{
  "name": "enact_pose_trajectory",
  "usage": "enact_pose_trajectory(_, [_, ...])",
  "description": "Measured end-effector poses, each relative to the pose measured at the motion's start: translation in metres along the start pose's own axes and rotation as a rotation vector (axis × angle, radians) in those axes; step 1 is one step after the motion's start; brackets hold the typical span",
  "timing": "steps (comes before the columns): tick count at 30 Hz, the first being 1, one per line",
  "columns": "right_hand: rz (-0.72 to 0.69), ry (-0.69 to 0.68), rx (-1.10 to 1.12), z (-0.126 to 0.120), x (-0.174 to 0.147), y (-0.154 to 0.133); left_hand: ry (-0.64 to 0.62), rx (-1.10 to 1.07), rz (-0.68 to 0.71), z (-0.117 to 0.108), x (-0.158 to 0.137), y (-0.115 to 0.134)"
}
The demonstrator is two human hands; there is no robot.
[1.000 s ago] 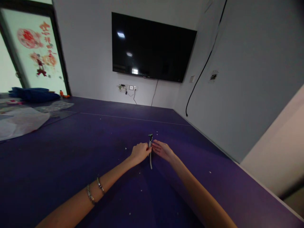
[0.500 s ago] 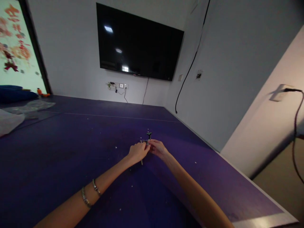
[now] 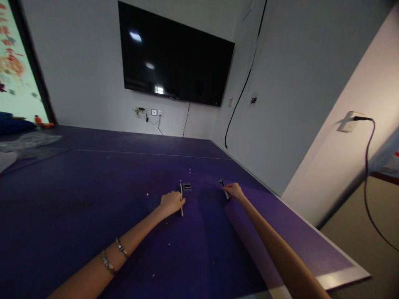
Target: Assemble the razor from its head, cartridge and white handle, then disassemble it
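My right hand is closed on the handle of a razor, whose small dark T-shaped head points up and away from me. To the left of it, my left hand is closed around a slim pale strip that sticks out above and below the fingers. Just past that hand, a small black rectangular piece with pale markings sits beside the strip's far end. I cannot tell whether the two are joined.
Small white scraps dot the purple tabletop. Clear plastic wrapping lies at far left, near an orange object. A black cable hangs at the right wall, and a television is mounted ahead.
My hands were together; now they are apart. My right hand has moved right with the razor, away from the black piece. My left hand stays on the pale strip.
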State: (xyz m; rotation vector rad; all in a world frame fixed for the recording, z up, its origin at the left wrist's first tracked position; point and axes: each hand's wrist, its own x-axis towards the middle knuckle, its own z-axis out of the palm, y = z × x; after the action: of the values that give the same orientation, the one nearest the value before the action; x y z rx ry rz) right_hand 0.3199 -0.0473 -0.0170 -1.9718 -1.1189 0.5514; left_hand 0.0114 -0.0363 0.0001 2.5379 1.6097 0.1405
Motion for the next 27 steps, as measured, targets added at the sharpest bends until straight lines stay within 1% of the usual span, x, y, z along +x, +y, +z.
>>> enact_pose_trajectory(6, [-0.075,0.078,-0.319,-0.005,0.013,0.014,0.008,0.021,0.008,0.006,0.004,0.006])
enact_pose_trajectory(12, [-0.133,0.105,-0.487,-0.006,0.018,0.016,0.018,0.027,0.0,0.012,0.004,0.009])
enact_pose_trajectory(16, [-0.157,0.107,-0.514,-0.004,0.016,0.016,0.042,0.013,-0.002,0.014,0.005,0.006])
enact_pose_trajectory(20, [-0.174,0.102,-0.495,-0.006,0.011,0.015,0.066,0.018,-0.011,0.012,0.004,0.002])
enact_pose_trajectory(24, [-0.21,0.111,-0.429,-0.011,0.002,0.009,0.088,0.011,-0.026,0.007,0.002,-0.005])
enact_pose_trajectory(27, [-0.265,0.099,-0.339,-0.005,-0.006,-0.003,0.136,0.004,-0.018,0.001,0.002,-0.008])
